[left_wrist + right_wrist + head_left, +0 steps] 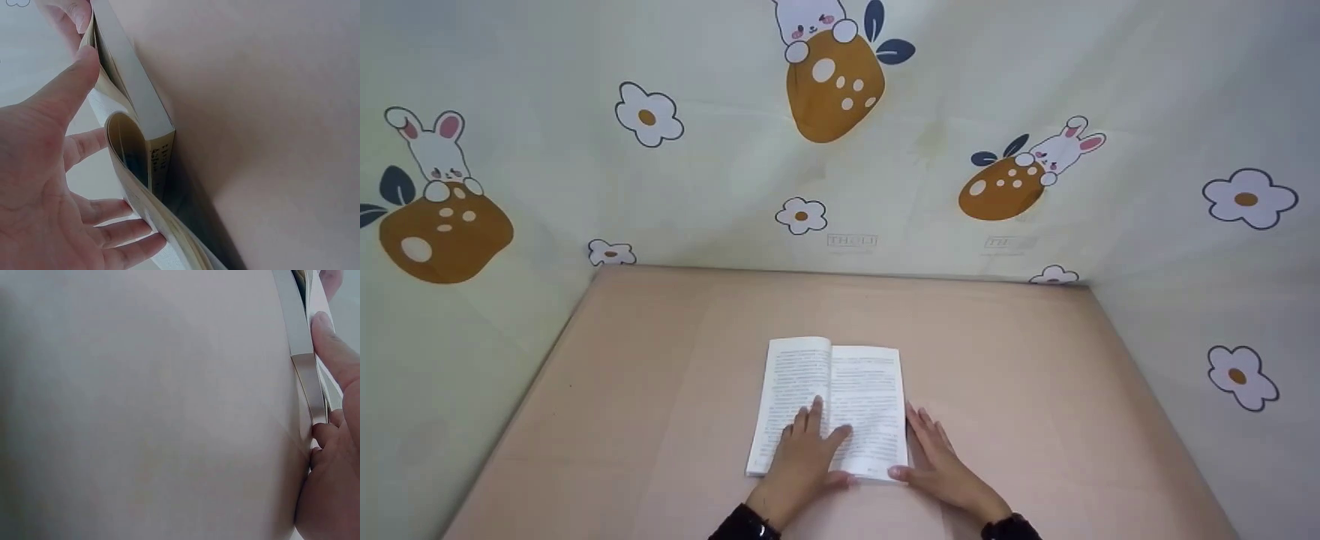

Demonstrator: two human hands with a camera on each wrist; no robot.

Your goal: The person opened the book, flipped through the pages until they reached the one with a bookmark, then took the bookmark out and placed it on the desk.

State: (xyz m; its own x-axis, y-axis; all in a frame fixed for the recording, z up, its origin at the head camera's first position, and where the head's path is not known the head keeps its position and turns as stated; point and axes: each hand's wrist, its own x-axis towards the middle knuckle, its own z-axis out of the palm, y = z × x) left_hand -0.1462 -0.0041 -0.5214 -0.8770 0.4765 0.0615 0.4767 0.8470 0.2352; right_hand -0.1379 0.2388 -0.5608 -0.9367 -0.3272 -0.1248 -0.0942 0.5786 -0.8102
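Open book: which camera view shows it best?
The head view shows the open book best: from above, print facing up, though the left hand covers part. The left wrist view shows it mainly edge-on; the right wrist view catches only a narrow side strip, partly behind the right hand.

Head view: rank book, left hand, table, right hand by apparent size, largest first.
1. Table
2. Book, partly covered
3. Left hand and right hand: look too alike to rank
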